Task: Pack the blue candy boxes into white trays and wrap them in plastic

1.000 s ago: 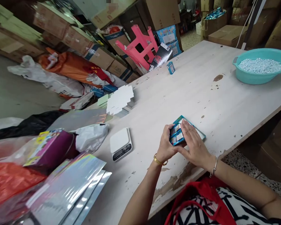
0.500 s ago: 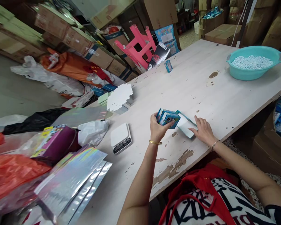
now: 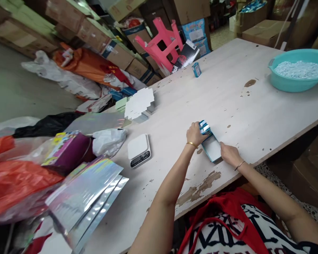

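Observation:
My left hand [image 3: 194, 134] is closed around small blue boxes [image 3: 204, 127], holding them upright at the far end of an open shallow box [image 3: 211, 147]. That box has a white inside and teal edges, and it lies on the table. Whether the small boxes rest on its floor cannot be made out. My right hand [image 3: 230, 154] pinches the near right wall of the open box, with the thumb and fingers partly hidden. Farther back, a single small blue box [image 3: 196, 70] stands on the table.
On the white table [image 3: 175, 106] are a white scale [image 3: 139, 150], a stack of white cards [image 3: 140, 103] and silvery pouches [image 3: 87, 197] to the left. A turquoise basin [image 3: 296, 83] of small pale pieces stands at the right. A pink stool [image 3: 164, 44] lies beyond the far edge.
My left hand has moved right, bringing the small blue boxes to the open box's far end and tipping them upright. My right hand has gone from spread fingers to gripping the open box's side.

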A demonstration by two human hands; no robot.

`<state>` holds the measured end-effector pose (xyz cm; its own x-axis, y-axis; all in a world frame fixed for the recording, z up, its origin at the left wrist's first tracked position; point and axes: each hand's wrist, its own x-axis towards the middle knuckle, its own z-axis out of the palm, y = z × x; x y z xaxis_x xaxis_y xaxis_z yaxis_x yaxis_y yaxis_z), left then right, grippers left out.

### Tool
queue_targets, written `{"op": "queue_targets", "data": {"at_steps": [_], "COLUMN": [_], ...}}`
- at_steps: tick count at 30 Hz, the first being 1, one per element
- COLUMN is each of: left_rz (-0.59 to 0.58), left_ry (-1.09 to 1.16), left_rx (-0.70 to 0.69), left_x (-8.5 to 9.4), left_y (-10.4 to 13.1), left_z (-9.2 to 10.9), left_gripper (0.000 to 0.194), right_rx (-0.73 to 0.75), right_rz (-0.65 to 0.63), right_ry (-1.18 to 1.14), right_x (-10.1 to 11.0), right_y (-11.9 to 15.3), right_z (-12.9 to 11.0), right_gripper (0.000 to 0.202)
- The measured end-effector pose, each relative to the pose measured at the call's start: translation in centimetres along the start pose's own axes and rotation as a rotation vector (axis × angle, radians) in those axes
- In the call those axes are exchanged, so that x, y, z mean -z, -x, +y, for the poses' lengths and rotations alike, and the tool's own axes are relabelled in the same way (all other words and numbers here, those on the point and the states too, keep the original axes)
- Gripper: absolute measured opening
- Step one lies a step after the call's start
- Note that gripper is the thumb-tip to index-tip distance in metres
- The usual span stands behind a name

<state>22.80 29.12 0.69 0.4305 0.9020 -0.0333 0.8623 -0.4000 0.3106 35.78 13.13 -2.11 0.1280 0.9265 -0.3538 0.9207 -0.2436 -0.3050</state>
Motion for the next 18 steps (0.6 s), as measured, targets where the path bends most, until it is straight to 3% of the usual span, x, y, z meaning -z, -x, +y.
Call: {"op": "queue_targets", "data": {"at_steps": [3, 5, 6, 8, 10, 13, 16, 18], "left_rz": [0.026, 0.076, 0.143, 0.257, 0.137, 0.028, 0.177, 0.250], "left_ry": [0.065, 0.201, 0.290, 0.468, 0.563, 0.573, 0.662, 0.844], "left_rx": [-0.054, -0.107, -0.083, 0.114, 0.194, 0.122, 0.133, 0.179], "left_x": [-0.5, -1.1, -1.5, -2.7, -4.3, -6.7, -7.7, -7.7], "left_y": [0.6, 0.8, 0.9, 1.3, 2.6, 6.2, 10.5, 13.3], "left_z": [-0.2, -1.1, -1.8, -3.5, -5.1, -6.4, -7.0, -7.5], "left_gripper": [0.077, 0.102, 0.115, 0.122, 0.110, 0.077, 0.067, 0.067], "right_rx": [0.019, 0.018, 0.023, 0.085, 0.162, 0.204, 0.223, 0.264], "right_rz": [-0.013, -0.003, 0.012, 0.038, 0.068, 0.104, 0.109, 0.091], "right_ry": [-0.016, 0.008, 0.031, 0.071, 0.067, 0.048, 0.030, 0.003], "right_x": [0.3, 0.1, -0.1, -0.8, -1.9, -3.7, -5.3, -6.2], "right_y": [0.7, 0.6, 0.1, -1.0, -1.5, -0.5, 1.8, 3.3], "right_z": [0.5, 1.2, 1.5, 1.6, 1.0, -0.9, -3.1, -4.4], "right_gripper": [0.044, 0.048, 0.051, 0.053, 0.054, 0.055, 0.057, 0.057]}}
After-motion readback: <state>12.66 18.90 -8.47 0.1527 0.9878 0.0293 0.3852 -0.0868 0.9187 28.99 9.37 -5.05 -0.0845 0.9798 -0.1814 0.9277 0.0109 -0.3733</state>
